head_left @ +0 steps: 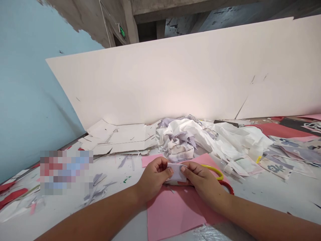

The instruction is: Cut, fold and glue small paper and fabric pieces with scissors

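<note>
Between my two hands is a small pale lavender piece of fabric or paper; I cannot tell which material. My left hand pinches its left edge between thumb and fingers. Its right edge is in the closed thumb and fingers of my right hand. Pink paper sheets lie on the table below my hands. Beside my right hand are a yellow scissor handle and a red scissor handle; the blades are hidden.
A crumpled heap of white and lavender material lies behind my hands. Flattened white cardboard is at the back left, printed fabric pieces at the right. Scraps litter the left side. A white panel stands across the back.
</note>
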A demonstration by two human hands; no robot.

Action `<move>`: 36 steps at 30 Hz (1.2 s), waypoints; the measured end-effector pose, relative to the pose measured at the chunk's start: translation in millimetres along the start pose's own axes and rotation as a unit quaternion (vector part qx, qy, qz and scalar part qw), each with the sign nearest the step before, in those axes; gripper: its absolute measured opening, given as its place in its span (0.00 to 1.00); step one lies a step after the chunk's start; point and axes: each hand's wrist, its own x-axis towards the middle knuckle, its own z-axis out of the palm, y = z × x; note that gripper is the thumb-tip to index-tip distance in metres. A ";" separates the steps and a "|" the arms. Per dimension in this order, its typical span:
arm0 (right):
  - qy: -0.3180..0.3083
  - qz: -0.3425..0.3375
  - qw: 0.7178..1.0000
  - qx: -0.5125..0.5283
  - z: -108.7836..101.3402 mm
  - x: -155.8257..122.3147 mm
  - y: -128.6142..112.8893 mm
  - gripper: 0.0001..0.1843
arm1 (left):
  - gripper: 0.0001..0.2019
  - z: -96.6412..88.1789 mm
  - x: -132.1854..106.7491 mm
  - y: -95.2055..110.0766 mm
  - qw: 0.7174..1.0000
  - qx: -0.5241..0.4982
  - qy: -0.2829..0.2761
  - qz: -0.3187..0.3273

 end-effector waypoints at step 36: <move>-0.019 0.013 1.000 -0.022 -0.5 3.1 -9.0 0.12 | 0.10 6.5 -6.7 12.3 0.991 -0.075 -0.089 -0.068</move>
